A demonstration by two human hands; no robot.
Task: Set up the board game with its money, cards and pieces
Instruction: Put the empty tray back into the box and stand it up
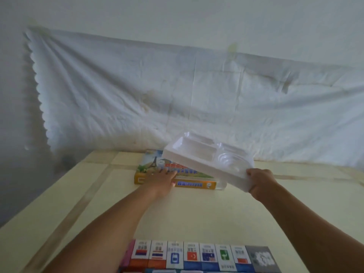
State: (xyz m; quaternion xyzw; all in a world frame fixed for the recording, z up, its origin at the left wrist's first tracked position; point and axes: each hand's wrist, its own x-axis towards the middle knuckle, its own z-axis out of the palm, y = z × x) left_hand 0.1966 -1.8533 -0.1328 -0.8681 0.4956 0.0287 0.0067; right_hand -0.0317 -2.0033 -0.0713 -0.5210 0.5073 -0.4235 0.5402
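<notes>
The left hand (164, 179) lies flat, fingers straight, on one game box (190, 183); the right hand (260, 181) clasps one white tray (194, 154) in its grip.

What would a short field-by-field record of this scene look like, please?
surface: cream table
game box: closed, lying flat at the table's far side
left hand: rests on the box top, fingers straight
right hand: grips the near corner of the plastic insert tray
tray state: white, tilted, over the box, compartments look empty
game board: at the near edge, a row of flag squares showing
backdrop: white sheet on the wall
</notes>
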